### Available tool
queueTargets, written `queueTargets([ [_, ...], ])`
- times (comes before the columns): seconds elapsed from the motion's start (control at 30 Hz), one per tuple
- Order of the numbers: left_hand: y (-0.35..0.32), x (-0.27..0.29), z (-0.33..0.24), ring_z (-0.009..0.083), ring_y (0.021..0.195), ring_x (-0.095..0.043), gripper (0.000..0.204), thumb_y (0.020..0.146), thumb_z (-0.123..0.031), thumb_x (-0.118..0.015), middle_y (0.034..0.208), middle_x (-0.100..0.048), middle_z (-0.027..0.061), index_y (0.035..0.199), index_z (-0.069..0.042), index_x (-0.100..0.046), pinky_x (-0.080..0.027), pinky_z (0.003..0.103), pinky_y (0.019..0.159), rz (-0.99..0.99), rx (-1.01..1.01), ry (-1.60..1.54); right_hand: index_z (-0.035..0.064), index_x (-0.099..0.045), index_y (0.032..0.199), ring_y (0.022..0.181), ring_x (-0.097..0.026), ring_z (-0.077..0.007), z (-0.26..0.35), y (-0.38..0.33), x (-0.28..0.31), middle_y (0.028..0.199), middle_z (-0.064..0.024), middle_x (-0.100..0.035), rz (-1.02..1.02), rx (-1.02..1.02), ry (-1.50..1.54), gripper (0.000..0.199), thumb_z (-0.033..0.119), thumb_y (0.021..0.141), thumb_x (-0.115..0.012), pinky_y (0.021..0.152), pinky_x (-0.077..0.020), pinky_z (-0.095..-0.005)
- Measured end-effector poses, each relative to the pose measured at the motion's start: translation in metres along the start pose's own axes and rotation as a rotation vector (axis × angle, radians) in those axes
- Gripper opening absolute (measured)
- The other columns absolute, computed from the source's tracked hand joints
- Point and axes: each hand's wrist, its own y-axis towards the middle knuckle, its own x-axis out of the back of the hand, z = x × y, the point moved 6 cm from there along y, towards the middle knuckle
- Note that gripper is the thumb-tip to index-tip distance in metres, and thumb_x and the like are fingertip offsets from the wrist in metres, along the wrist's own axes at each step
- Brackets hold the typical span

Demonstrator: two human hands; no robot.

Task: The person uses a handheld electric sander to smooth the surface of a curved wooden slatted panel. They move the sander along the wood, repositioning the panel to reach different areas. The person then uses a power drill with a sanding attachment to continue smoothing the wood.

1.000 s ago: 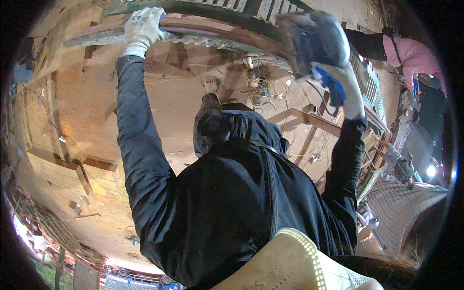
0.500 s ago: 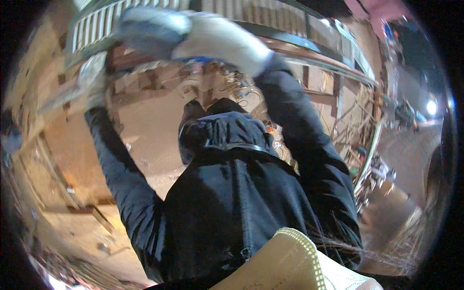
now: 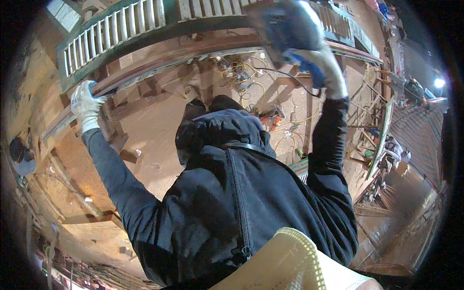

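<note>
Left hand [image 3: 86, 104]: curled round the long bar [image 3: 150, 63], left end
Right hand [image 3: 329, 72]: holding a blurred power tool [image 3: 297, 29]
Tool: far right, over the bar — contact unclear
Slatted panel [image 3: 170, 13]: beyond the bar

The power tool [image 3: 292, 31] is bluish, the tarpaulin [image 3: 419, 133] striped.

Across the top, slatted frame [image 3: 171, 19]; along its near edge, bar [image 3: 159, 60]; at the bar's left end, left hand [image 3: 86, 105]; toward its right end, power tool [image 3: 296, 29] in right hand [image 3: 329, 70], contact with bar unclear; nearer than the bar's middle, cables [image 3: 244, 79] on the ground [image 3: 157, 111]; at far right, lamp [image 3: 439, 83] beyond sheet [image 3: 420, 123]
</note>
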Motion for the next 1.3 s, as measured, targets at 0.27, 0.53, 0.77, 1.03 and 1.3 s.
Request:
queueTargets([
  [0.27, 0.004, 0.004, -0.01, 0.0258, 0.107, -0.059, 0.062, 0.049, -0.031, -0.087, 0.108, -0.066, 0.0029, 0.105, -0.018, -0.063, -0.044, 0.04, 0.094, 0.062, 0.027, 0.012, 0.004, -0.064, 0.104, 0.058, -0.056, -0.0117, -0.072, -0.023, 0.18, 0.082, -0.0023, -0.063, -0.421, -0.057, -0.108, 0.028, 0.017, 0.079, -0.069, 0.052, -0.0477, -0.028],
  [0.53, 0.005, 0.006, -0.013, 0.0246, 0.113, -0.056, 0.067, 0.051, -0.036, -0.087, 0.116, -0.064, 0.0032, 0.11, -0.018, -0.061, -0.043, 0.04, 0.098, 0.16, 0.072, 0.043, 0.0054, -0.061, 0.122, 0.101, -0.062, -0.0142, -0.043, -0.03, 0.103, 0.11, -0.0091, -0.069, -0.265, 0.268, -0.704, 0.051, 0.02, 0.076, -0.078, 0.081, -0.0518, -0.0315],
  [0.77, 0.003, -0.013, -0.002, 0.0264, 0.12, -0.053, 0.074, 0.052, -0.042, -0.087, 0.122, -0.062, 0.0053, 0.117, -0.02, -0.059, -0.04, 0.041, 0.103, 0.209, 0.077, 0.063, 0.0088, -0.04, 0.143, 0.102, -0.066, -0.0313, 0.011, -0.013, -0.041, 0.107, -0.0214, -0.067, 0.188, 0.261, -0.717, 0.074, 0.021, 0.076, -0.07, 0.088, -0.0507, -0.0382],
  [1.03, -0.002, -0.009, 0.0, 0.0269, 0.117, -0.054, 0.073, 0.052, -0.038, -0.087, 0.121, -0.062, 0.005, 0.116, -0.018, -0.059, -0.041, 0.04, 0.101, 0.142, 0.073, 0.073, 0.0091, -0.045, 0.138, 0.088, -0.066, -0.0379, 0.075, 0.008, -0.161, 0.094, -0.0232, -0.067, 0.393, 0.456, -1.118, 0.076, 0.018, 0.067, -0.07, 0.078, -0.0527, -0.0463],
  [1.3, 0.004, 0.002, -0.01, 0.0278, 0.115, -0.056, 0.071, 0.052, -0.031, -0.087, 0.118, -0.063, 0.0066, 0.116, -0.017, -0.06, -0.041, 0.041, 0.1, 0.167, 0.121, 0.079, 0.0024, -0.065, 0.106, 0.087, -0.066, -0.0367, 0.075, 0.018, -0.125, 0.089, -0.0235, -0.067, 0.363, 0.575, -1.058, 0.043, 0.022, 0.068, -0.072, 0.081, -0.053, -0.0434],
])
